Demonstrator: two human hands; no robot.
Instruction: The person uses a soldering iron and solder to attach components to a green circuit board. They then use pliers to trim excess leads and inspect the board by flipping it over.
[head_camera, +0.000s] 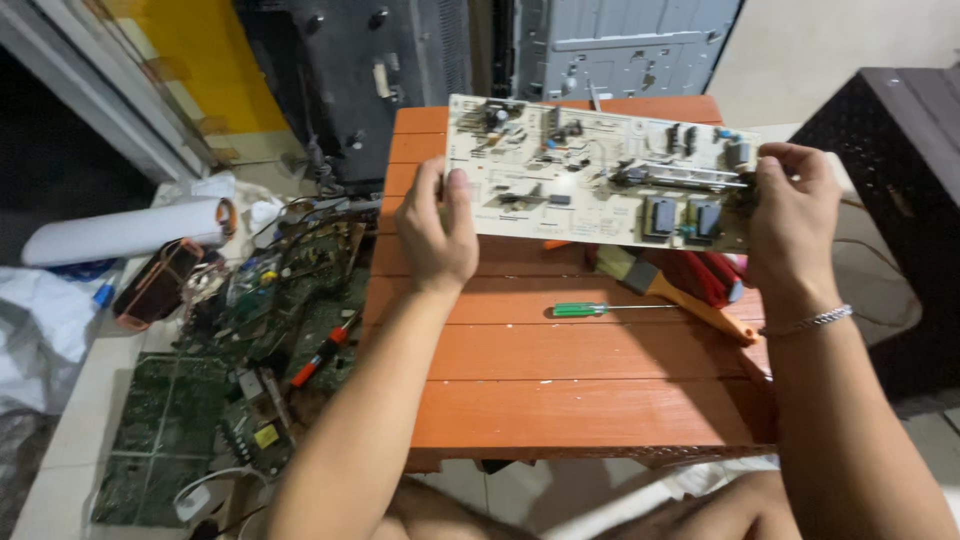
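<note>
I hold a long pale circuit board (590, 175) level above an orange wooden table (560, 390). Its face carries capacitors, small black parts and metal strips. My left hand (435, 225) grips the board's left end, thumb on top. My right hand (790, 210) grips the right end, with a silver bracelet on that wrist. Under the board, on the table, lie a green-handled screwdriver (585, 309) and a red and yellow tool (690, 280), partly hidden by the board.
On the floor to the left lie several green circuit boards (190, 420), tangled wires, a red-handled screwdriver (320, 355) and a white roll (125, 232). Dark appliance back panels (380, 70) stand behind the table. A dark wicker piece (900, 170) stands at the right.
</note>
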